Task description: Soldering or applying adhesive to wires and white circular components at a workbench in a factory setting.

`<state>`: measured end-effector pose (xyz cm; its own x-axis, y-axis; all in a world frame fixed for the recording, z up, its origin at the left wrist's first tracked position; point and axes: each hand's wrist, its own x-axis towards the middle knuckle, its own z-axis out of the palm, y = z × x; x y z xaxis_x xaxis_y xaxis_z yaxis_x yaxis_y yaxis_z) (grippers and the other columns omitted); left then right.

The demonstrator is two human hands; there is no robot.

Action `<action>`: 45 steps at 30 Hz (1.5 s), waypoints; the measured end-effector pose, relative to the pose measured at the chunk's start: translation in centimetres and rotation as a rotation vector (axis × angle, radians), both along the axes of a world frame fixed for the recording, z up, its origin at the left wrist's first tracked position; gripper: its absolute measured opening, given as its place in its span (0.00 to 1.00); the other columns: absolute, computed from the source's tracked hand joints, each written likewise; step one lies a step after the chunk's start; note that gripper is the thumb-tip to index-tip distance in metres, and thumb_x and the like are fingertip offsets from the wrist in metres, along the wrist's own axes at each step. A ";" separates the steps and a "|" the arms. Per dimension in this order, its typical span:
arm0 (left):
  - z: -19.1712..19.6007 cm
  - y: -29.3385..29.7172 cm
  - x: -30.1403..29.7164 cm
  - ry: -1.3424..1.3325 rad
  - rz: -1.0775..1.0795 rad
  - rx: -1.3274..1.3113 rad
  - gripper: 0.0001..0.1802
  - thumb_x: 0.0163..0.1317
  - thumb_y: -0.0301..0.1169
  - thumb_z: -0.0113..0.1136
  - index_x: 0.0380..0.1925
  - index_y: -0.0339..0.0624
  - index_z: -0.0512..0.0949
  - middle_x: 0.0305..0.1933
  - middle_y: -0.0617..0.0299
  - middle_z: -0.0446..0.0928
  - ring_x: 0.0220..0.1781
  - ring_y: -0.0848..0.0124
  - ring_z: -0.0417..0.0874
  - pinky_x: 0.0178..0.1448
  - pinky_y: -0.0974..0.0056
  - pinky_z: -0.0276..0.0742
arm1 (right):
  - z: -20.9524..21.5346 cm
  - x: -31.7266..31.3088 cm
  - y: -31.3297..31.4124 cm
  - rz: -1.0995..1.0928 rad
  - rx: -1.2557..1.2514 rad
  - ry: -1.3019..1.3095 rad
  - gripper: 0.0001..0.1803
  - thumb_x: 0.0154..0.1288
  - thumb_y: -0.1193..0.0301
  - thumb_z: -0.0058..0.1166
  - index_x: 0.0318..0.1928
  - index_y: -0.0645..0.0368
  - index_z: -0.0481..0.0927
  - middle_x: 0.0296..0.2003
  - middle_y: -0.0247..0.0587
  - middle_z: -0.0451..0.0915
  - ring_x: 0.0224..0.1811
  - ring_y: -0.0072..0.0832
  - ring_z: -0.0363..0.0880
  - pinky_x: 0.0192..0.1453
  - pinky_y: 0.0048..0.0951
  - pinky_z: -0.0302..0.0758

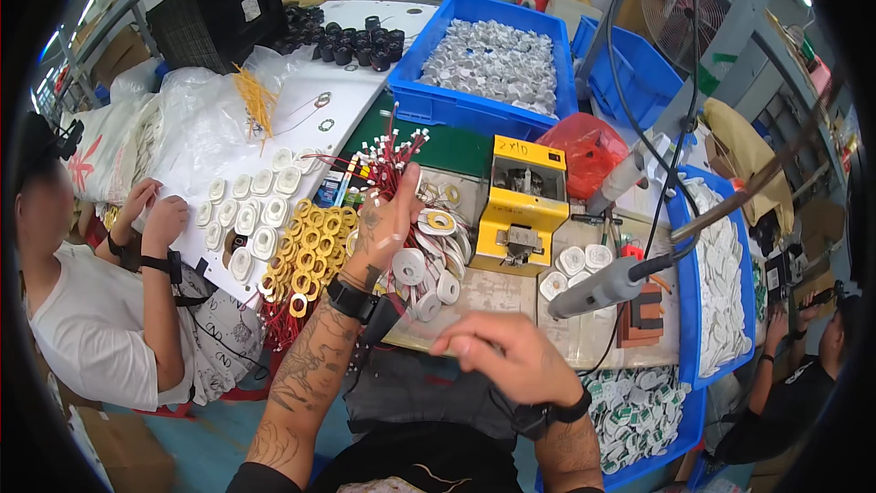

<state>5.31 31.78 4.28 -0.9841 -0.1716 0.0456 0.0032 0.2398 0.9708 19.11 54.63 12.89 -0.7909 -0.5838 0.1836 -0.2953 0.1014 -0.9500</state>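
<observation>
My left hand (388, 224) reaches out over the workbench and is closed around a bundle of thin red wires with white connectors (388, 160); the thumb points up. Under and beside it lie white round discs with copper coils (429, 265). My right hand (506, 356) hovers above the bench's near edge, blurred, fingers apart, nothing in it. A grey powered screwdriver (607, 288) hangs on a cable just right of that hand.
A yellow bench machine (520, 205) stands right of my left hand. Yellow rings (310, 256) and white caps (251, 210) lie to the left. Blue bins (429, 105) (684, 246) hold pale parts. A co-worker's hands (151, 210) rest at left; another person (803, 374) sits right.
</observation>
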 end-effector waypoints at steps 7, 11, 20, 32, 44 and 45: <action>1.8 1.7 0.6 -0.044 0.015 0.203 0.38 0.82 0.58 0.51 0.22 0.35 0.78 0.23 0.60 0.80 0.27 0.69 0.79 0.38 0.58 0.74 | -1.1 -0.7 -2.6 -0.278 -0.379 -0.210 0.05 0.82 0.73 0.51 0.52 0.61 0.76 0.32 0.22 0.70 0.31 0.11 0.63 0.37 0.19 0.65; -1.2 1.2 0.3 0.186 0.097 -0.278 0.22 0.83 0.43 0.51 0.53 0.35 0.85 0.43 0.47 0.88 0.46 0.55 0.89 0.50 0.58 0.81 | -0.5 -3.0 -5.5 -0.405 -0.300 -0.072 0.11 0.77 0.75 0.59 0.56 0.63 0.77 0.26 0.17 0.58 0.27 0.10 0.55 0.31 0.21 0.57; -1.7 3.0 0.1 0.612 -0.075 -0.134 0.10 0.71 0.30 0.62 0.49 0.45 0.84 0.42 0.55 0.86 0.39 0.58 0.86 0.43 0.56 0.80 | -6.6 -12.0 -7.4 -0.556 0.020 0.359 0.45 0.60 0.58 0.77 0.72 0.65 0.71 0.26 0.32 0.75 0.28 0.23 0.75 0.37 0.31 0.75; -1.5 1.5 0.7 0.359 -0.075 -0.262 0.24 0.63 0.37 0.69 0.55 0.33 0.79 0.55 0.39 0.79 0.62 0.42 0.79 0.68 0.44 0.73 | -1.8 -13.5 -8.4 -0.474 -0.010 0.280 0.16 0.71 0.65 0.69 0.44 0.68 0.85 0.23 0.43 0.82 0.24 0.30 0.78 0.35 0.35 0.75; -0.1 1.9 0.1 0.044 -0.034 0.384 0.24 0.82 0.46 0.54 0.38 0.35 0.86 0.32 0.57 0.87 0.34 0.69 0.85 0.42 0.59 0.79 | -1.7 -12.0 -5.3 -0.557 -0.256 -0.001 0.36 0.69 0.76 0.68 0.73 0.66 0.67 0.28 0.20 0.56 0.30 0.12 0.57 0.36 0.17 0.62; -0.6 1.4 -0.3 0.075 -0.071 0.288 0.23 0.80 0.47 0.58 0.36 0.36 0.86 0.32 0.56 0.87 0.32 0.68 0.85 0.42 0.60 0.79 | -2.5 -12.3 -5.2 -0.553 -0.141 0.046 0.30 0.71 0.74 0.67 0.69 0.65 0.73 0.26 0.21 0.59 0.29 0.13 0.58 0.34 0.20 0.62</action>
<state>4.99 33.14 3.71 -0.9898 -0.1190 0.0780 0.0843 -0.0486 0.9953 6.79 49.47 10.38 -0.9610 -0.0528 0.2714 -0.2760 0.1261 -0.9528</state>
